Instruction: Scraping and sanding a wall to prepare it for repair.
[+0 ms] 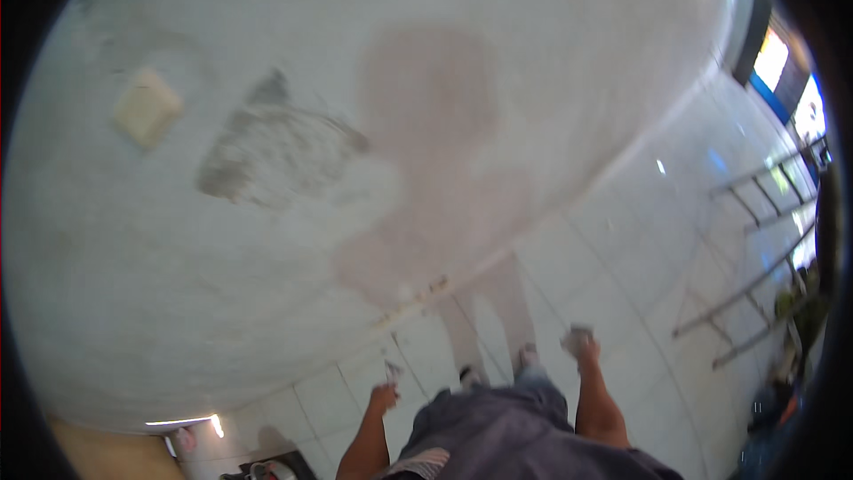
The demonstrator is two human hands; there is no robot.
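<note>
My left hand point(384, 398) is closed round a small thin tool point(393, 371) with a pale grey, blade-like end; blur hides its exact kind. My right hand point(588, 351), held out over the tiles, grips a flat grey piece point(573, 336), too smeared to name. In front of me stands a pale wall point(267, 276). On it a rough patch point(289, 160) shows grey-brown smears and a darker spot at its top. Left of that patch sits a square cream wall plate point(147, 111). Both hands are low, apart from the wall patch.
White floor tiles point(613, 293) run along the wall's foot. A metal ladder point(746, 311) lies or leans at the right, near a heap of dark things point(782, 391). A dark item with pale parts point(271, 469) is at the lower left, beside a tan panel point(107, 453).
</note>
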